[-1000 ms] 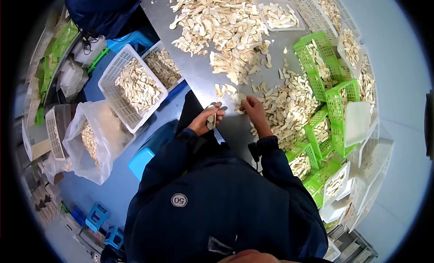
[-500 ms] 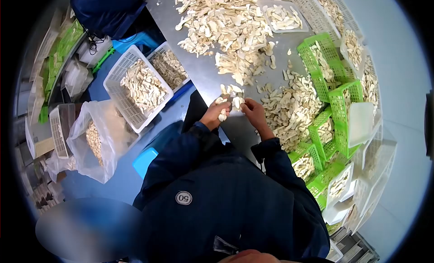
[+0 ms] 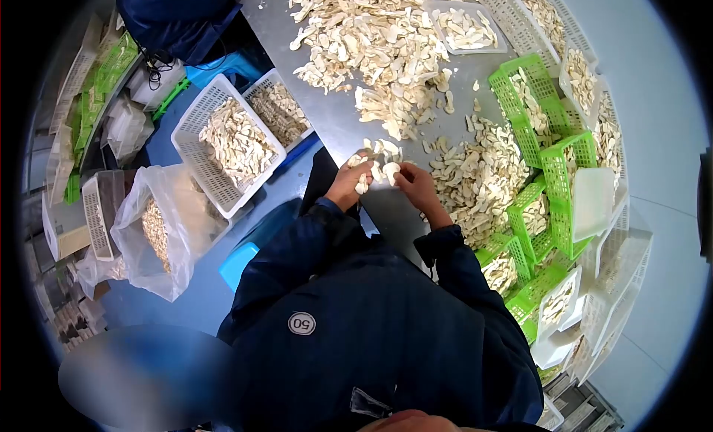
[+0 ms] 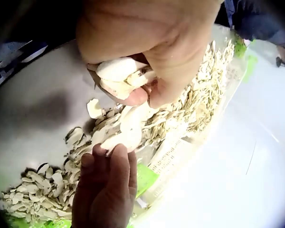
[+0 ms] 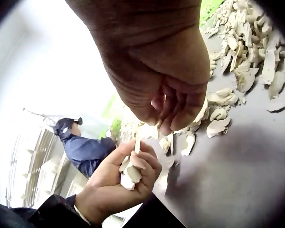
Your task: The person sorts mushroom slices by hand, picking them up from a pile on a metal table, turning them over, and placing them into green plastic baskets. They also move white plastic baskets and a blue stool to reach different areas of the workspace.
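Observation:
My left hand grips several pale mushroom slices in its curled fingers, just over the front edge of the steel table. Close to its right, my right hand pinches one broad, pale mushroom slice between thumb and fingertips. In the left wrist view, that slice stands out from the fingertips of the right hand, below the left hand. More loose slices lie on the steel just beyond both hands.
A large heap of slices covers the far table, another heap the right side. Green baskets stand along the right. A white crate and a plastic bag are at left. Another person appears in the right wrist view.
My right hand has lifted a slice from the table beside my left hand. The hands came close together half a second ago and are now slightly apart. The head view has shifted slightly.

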The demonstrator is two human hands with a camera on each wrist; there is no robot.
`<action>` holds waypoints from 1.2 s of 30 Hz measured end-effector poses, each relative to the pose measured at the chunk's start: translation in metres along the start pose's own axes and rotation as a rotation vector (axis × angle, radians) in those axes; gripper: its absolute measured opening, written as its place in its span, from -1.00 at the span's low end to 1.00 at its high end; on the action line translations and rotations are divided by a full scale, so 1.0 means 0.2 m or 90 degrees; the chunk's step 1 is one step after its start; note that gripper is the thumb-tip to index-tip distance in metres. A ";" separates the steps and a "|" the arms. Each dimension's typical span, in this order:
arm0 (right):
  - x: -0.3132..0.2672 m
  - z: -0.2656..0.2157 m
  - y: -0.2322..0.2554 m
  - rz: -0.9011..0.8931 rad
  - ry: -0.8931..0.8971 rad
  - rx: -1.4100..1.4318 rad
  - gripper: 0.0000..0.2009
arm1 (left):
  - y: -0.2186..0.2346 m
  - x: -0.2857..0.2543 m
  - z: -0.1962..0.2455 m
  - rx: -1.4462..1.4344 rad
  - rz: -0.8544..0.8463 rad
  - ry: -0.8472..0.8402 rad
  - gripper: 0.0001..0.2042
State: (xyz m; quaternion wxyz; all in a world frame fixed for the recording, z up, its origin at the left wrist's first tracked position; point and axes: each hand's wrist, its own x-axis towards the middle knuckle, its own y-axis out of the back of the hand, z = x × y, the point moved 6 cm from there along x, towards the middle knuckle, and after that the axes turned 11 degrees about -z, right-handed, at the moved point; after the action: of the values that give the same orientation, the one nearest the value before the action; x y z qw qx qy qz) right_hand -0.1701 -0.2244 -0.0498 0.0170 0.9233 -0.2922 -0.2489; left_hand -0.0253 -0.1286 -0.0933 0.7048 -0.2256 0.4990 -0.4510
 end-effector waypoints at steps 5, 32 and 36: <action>0.01 0.05 0.00 -0.018 0.035 0.076 -0.71 | 0.06 -0.06 0.01 -0.025 -0.042 0.043 -0.72; -1.08 0.19 1.12 0.656 0.070 0.327 -0.74 | 0.16 -0.12 -0.11 0.052 -0.078 0.152 -0.78; -1.35 0.32 1.18 0.740 0.064 0.389 -0.75 | 0.19 -0.11 -0.12 0.039 -0.088 0.161 -0.77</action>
State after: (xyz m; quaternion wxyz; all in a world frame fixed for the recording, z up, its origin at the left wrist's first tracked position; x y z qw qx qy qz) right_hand -0.5150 -0.2652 0.0575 -0.1008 0.5889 -0.7995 -0.0616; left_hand -0.0341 -0.0872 -0.1219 0.6104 -0.1791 0.5531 -0.5380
